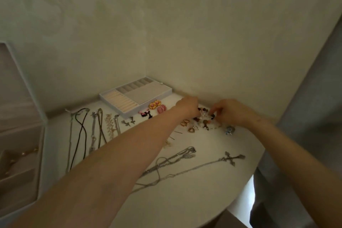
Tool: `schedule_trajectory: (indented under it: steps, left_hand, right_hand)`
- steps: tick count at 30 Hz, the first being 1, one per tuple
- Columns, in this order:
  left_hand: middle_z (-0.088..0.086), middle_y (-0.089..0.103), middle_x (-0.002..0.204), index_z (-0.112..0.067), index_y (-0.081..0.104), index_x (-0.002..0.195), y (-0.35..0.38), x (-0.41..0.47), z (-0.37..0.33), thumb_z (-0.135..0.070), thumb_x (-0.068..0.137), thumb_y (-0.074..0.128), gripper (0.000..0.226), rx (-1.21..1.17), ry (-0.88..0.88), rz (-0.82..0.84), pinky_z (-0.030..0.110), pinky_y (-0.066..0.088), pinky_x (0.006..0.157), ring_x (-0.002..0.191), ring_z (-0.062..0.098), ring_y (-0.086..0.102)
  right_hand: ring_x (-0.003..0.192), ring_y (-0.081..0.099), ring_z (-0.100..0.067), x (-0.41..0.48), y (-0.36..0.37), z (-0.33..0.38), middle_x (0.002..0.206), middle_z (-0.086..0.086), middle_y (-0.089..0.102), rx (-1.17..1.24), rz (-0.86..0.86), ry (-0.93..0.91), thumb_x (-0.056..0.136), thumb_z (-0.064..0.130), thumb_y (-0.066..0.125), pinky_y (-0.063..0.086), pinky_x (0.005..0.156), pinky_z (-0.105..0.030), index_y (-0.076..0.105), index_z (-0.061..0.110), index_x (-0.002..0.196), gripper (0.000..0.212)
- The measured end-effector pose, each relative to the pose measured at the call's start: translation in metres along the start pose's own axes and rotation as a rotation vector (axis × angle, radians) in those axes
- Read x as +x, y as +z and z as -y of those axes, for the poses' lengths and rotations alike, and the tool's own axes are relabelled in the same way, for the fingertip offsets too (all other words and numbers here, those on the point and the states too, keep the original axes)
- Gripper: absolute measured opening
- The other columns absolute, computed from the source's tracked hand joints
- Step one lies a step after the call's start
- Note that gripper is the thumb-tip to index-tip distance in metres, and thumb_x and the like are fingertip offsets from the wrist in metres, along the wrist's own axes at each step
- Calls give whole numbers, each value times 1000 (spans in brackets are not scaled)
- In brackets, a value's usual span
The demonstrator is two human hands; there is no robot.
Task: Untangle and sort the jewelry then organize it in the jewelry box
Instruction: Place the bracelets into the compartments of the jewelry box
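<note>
While both hands sit on bead tangle (204, 119), right of jewelry box (137, 96):
left hand (187, 106) grip can't tell; right hand (229, 112) pinching beads.

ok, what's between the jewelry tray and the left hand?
Head view: orange-and-pink earrings and pink earrings lie on the table between the tray and the left hand.

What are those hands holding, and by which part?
The right hand pinches the beaded tangle at its right side; the left hand covers its left end, grip hidden.
</note>
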State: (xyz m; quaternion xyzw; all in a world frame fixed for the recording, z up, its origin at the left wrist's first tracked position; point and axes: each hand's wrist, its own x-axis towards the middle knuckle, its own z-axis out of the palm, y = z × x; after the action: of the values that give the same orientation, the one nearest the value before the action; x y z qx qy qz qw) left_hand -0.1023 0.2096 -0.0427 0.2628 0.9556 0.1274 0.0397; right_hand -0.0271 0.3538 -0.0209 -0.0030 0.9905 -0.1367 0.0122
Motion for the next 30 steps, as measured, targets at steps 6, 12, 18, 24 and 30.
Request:
schedule_trajectory:
  steps: [6,12,18,24,30]
  left_hand:
    - [8,63,107,-11,50,111,0,3,6,-19,82,64,33,24,60,-67,34,37,83,100,27,57]
    - [6,54,93,-10,49,102,-20,-4,7,-9,84,64,23,-721,33,-233,15,44,51,68,14,55]
    - [13,59,81,-9,47,98,-55,-23,12,6,90,51,17,-1456,-33,-134,22,52,54,63,18,59]
    - [12,60,94,-6,53,99,-84,-58,37,16,88,46,25,-1579,44,-200,19,50,55,76,18,60]
    - [5,66,99,-7,57,101,-121,-115,72,17,85,44,31,-1217,70,-412,18,49,57,67,8,64]
  right_hand:
    - [82,53,-14,13,8,0,95,6,51,-208,12,-65,79,22,66,36,58,-22,61,25,87,10]
    - [71,53,-17,10,-5,5,78,1,56,224,-219,-87,77,12,69,41,59,-24,58,12,81,11]
    - [40,45,-5,7,-23,29,60,-5,54,774,-362,-128,84,0,64,37,41,-18,51,8,77,17]
    - [54,58,-9,0,-40,69,78,-10,65,882,-298,-292,86,1,64,53,54,-21,67,0,95,9]
    - [52,59,-10,-4,-40,116,65,-2,69,843,-288,-390,80,3,71,48,51,-18,72,6,82,4]
